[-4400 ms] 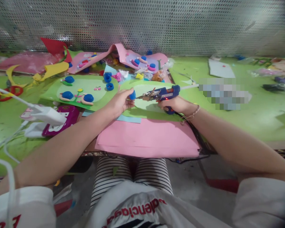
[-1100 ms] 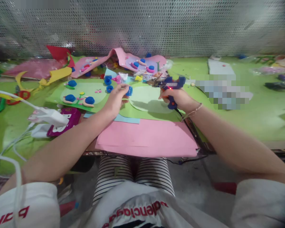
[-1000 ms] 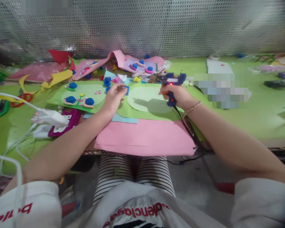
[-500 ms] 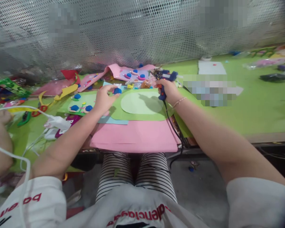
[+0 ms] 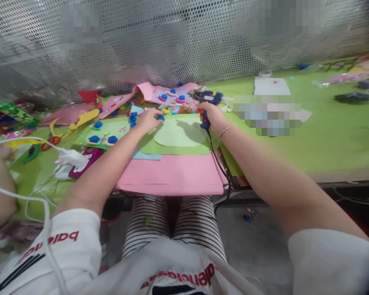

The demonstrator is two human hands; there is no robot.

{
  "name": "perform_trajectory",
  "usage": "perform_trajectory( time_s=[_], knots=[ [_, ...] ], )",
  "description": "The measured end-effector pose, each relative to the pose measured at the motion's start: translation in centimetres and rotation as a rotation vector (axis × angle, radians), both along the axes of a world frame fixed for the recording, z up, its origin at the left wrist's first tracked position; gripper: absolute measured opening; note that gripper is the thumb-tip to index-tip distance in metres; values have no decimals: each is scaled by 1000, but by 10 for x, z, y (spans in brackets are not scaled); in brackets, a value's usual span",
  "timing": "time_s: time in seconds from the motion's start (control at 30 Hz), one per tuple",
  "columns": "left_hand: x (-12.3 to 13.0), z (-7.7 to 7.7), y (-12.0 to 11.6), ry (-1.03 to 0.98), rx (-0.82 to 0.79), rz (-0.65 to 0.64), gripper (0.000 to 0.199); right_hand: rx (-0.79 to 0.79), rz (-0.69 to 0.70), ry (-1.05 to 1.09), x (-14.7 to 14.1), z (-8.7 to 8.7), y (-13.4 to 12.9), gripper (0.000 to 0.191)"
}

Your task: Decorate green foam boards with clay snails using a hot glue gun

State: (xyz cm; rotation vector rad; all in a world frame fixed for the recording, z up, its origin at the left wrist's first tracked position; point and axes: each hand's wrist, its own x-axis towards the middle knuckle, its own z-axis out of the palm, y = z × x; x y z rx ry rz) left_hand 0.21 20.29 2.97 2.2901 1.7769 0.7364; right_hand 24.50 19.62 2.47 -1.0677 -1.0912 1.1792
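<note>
One blue piece is held in the left grip at the edge of the pale oval; in the right grip, a glue gun is held.

Left sleeve: red "bale…" | shirt front: red "…alencia…", upside down

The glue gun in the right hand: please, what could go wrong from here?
If the glue gun is hot, its front end might mark the decorated pink sheet close by. The black cord runs down past the edge of the table and could snag. The small blue piece in the left hand could slip.
</note>
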Motion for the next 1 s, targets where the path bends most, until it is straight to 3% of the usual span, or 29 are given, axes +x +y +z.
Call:
perform_trajectory(
  time_s=[0.17, 0.6, 1.0],
  knots=[
    [-1, -7, 2, -27, -54, 59, 29, -31, 46, -27, -4, -5, 0, 9],
    [-4, -23, 11, -14, 34, 32, 27, -36, 78, -45, -3, -2, -1, 9],
    [-3, -21, 7, -63, 22, 12, 27, -26, 91, -39, -2, -4, -1, 9]
  ],
)
